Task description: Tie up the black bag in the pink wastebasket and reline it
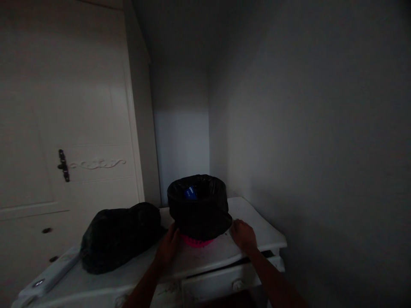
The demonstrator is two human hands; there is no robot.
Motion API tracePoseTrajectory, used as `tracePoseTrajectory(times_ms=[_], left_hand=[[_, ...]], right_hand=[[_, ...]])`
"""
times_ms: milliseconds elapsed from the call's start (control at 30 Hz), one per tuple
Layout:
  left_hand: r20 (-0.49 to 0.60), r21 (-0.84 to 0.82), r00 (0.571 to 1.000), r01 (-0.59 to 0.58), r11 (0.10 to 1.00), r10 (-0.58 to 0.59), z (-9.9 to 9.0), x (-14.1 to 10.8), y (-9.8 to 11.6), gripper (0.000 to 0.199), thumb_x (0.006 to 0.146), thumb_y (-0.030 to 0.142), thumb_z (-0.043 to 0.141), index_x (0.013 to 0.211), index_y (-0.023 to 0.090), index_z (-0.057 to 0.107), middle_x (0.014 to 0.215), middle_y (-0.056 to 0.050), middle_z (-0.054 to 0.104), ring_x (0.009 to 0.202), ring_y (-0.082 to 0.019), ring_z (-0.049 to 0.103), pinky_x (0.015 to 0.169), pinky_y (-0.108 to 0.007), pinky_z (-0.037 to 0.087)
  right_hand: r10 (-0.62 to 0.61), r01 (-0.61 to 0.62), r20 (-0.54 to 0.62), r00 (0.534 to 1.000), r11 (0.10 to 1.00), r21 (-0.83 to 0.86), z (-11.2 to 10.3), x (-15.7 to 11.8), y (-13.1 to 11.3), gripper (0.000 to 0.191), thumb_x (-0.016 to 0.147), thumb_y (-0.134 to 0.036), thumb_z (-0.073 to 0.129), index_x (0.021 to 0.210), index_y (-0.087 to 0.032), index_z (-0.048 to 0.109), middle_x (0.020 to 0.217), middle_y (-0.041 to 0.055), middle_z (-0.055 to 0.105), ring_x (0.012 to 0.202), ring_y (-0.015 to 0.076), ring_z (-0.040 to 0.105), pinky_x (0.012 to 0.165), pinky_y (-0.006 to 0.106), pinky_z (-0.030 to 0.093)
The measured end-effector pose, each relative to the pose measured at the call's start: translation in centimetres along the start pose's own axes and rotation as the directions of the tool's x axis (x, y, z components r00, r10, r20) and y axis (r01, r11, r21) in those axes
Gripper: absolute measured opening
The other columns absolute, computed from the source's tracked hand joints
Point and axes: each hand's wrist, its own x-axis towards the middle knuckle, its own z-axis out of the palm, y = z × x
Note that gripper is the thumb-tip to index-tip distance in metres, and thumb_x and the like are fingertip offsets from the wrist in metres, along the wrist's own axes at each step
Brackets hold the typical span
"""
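A pink bin stands on the white dresser top, lined with a black trash bag whose edge is folded down over its outside. Only the bin's lower part shows. Inside the lined opening lies a blue wrapper with white lettering. My left hand is closed at the bag's lower left edge, its fingertips partly hidden in the dark. On the other side, my right hand pinches a corner of the bag that sticks out to the right.
A full black bag lies on the dresser, left of the bin. Below the top, a drawer with a round knob sits slightly out. A white wardrobe stands at left, and a bare wall rises at right. The room is dim.
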Motion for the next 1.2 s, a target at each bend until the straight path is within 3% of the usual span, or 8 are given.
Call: tracePoseTrajectory(times_ms=[533, 933, 1200], left_hand=[[-0.044, -0.024, 0.999, -0.022, 0.999, 0.021, -0.2, -0.1, 0.6, 0.066, 0.093, 0.059, 0.049, 0.141, 0.016, 0.06, 0.149, -0.015, 0.062, 0.143, -0.032, 0.054, 0.122, -0.052, 0.037], [-0.032, -0.034, 0.998, -0.058, 0.998, 0.057, -0.3, -0.1, 0.5, 0.064, 0.096, 0.056, 0.047, 0.143, 0.015, 0.058, 0.149, -0.014, 0.062, 0.143, -0.031, 0.054, 0.123, -0.05, 0.036], [-0.042, -0.013, 0.999, 0.013, 1.0, -0.014, -0.2, 0.0, 0.0, 0.073, 0.093, 0.061, 0.047, 0.147, 0.012, 0.054, 0.152, -0.017, 0.059, 0.145, -0.032, 0.051, 0.123, -0.05, 0.037]], right_hand=[[-0.016, 0.017, -0.016, 1.0, 1.0, 0.022, -0.4, -0.2, -0.2, 0.031, 0.099, -0.027, 0.042, 0.103, -0.016, 0.071, 0.11, 0.0128, 0.076, 0.104, 0.0226, 0.071, 0.09, 0.03, 0.047], [-0.016, 0.016, -0.014, 1.0, 1.0, 0.004, -0.4, -0.3, -0.2, 0.03, 0.097, -0.025, 0.044, 0.105, -0.015, 0.071, 0.112, 0.0136, 0.075, 0.106, 0.0237, 0.071, 0.092, 0.031, 0.047], [-0.018, 0.018, -0.025, 1.0, 1.0, 0.007, -0.3, -0.3, -0.1, 0.028, 0.098, -0.025, 0.046, 0.104, -0.015, 0.071, 0.111, 0.0132, 0.075, 0.105, 0.0231, 0.071, 0.09, 0.03, 0.047]])
